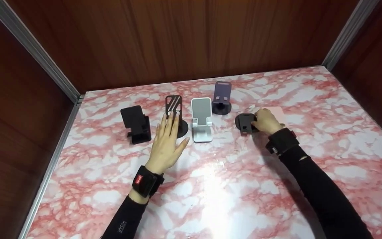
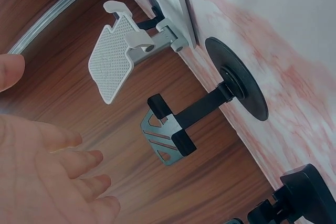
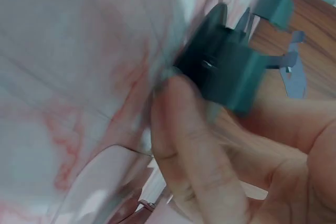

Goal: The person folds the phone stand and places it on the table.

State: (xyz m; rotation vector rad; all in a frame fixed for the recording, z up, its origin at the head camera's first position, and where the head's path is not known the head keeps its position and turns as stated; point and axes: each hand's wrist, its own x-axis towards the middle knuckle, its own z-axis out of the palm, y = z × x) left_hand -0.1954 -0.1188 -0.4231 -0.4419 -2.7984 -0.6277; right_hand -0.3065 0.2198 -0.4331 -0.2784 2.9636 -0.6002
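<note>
On the marbled surface [image 1: 101,202], toward its far edge and nearer its right edge than its left, the right hand [image 1: 268,121] pinched the low dark stand [image 1: 245,121], while the left hand [image 1: 165,146], released with fingers straight, hovered near the slotted black stand [image 1: 174,101]. A careless sweep of those fingers could have tipped the slotted one, and a loose pinch could have dropped the other. The red wristband label [image 1: 139,179] and white sleeve lettering [image 1: 122,227] were too small to read.

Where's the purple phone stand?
In the head view, the purple phone stand is near the back of the table, between the white stand and the right hand, farther back than both.
</note>
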